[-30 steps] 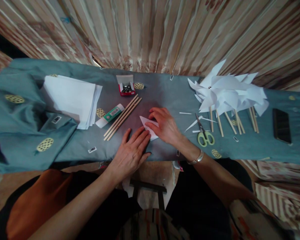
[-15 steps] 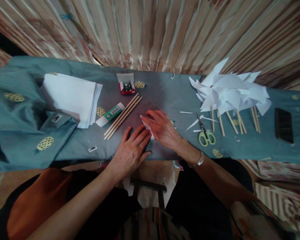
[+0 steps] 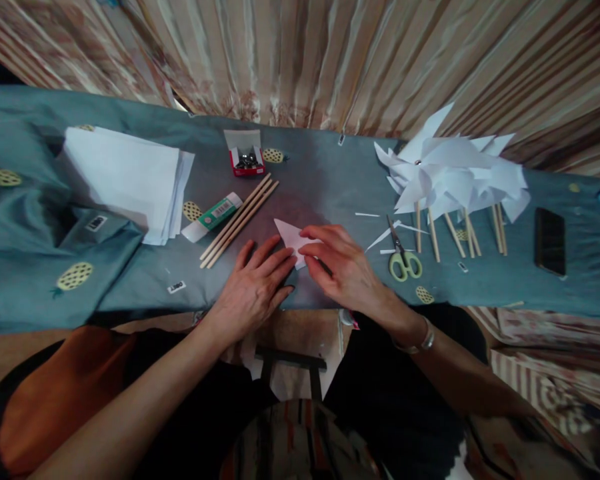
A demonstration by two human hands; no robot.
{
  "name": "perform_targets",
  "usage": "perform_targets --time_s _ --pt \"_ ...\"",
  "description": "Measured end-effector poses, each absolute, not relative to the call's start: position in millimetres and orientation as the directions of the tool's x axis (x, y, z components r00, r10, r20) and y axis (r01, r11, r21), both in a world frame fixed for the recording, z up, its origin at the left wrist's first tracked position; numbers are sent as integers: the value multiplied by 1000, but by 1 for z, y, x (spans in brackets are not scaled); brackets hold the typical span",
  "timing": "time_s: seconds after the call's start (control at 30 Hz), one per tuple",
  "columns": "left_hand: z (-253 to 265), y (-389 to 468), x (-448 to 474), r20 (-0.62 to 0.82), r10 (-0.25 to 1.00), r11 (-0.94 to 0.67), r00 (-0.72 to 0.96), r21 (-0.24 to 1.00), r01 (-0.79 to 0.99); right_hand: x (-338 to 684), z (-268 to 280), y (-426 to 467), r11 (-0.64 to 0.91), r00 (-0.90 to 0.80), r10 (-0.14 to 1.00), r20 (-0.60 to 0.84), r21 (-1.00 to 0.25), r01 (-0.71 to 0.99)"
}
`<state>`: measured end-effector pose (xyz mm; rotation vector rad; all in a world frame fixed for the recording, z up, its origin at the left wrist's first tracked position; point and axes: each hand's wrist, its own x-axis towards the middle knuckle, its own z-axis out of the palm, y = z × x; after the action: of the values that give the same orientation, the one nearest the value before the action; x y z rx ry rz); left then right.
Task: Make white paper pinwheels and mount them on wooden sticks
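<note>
A small folded piece of white paper (image 3: pixel 287 233) lies on the cloth between my hands, its pointed corner facing up and left. My left hand (image 3: pixel 251 288) rests flat with fingers spread, the fingertips touching the paper's lower left side. With thumb and fingers, my right hand (image 3: pixel 341 268) grips the paper's right side and hides part of it. Left of the paper are several wooden sticks (image 3: pixel 240 223) beside a green and white glue stick (image 3: pixel 214 217). To the right lie scissors with pale green handles (image 3: pixel 405 265), near thin paper strips (image 3: pixel 383 235).
White paper pinwheels (image 3: pixel 455 173) on wooden sticks lie at the right, with a dark phone (image 3: pixel 550 241) beyond. A stack of white paper (image 3: pixel 125 180) is at the left. An opened red box (image 3: pixel 247 162) of metal pins stands at the back. A curtain (image 3: pixel 280 60) hangs behind the table.
My right hand has shifted slightly right, from pressing over the paper to gripping its right side, so more paper shows. The left hand stays at its lower left. The whole view has shifted a little.
</note>
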<state>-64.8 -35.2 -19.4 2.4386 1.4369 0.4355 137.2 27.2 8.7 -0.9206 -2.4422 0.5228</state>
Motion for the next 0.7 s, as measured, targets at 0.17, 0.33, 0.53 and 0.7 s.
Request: perform_targets --time_s 0.17,0.33,0.53,0.7 --pt "-23 -31 -65 159 887 -456 434 456 764 148 -1 14 679 -648 718 256 -461 571" --pt "-26 -18 -63 241 884 -468 401 490 736 148 -15 19 640 -601 754 265 -499 584" --pt "-26 -10 -59 268 894 -446 358 490 749 148 -17 21 591 -569 785 245 -574 568" --pt "-26 -9 -54 260 912 -408 318 486 772 149 -18 22 589 -565 785 253 -585 557"
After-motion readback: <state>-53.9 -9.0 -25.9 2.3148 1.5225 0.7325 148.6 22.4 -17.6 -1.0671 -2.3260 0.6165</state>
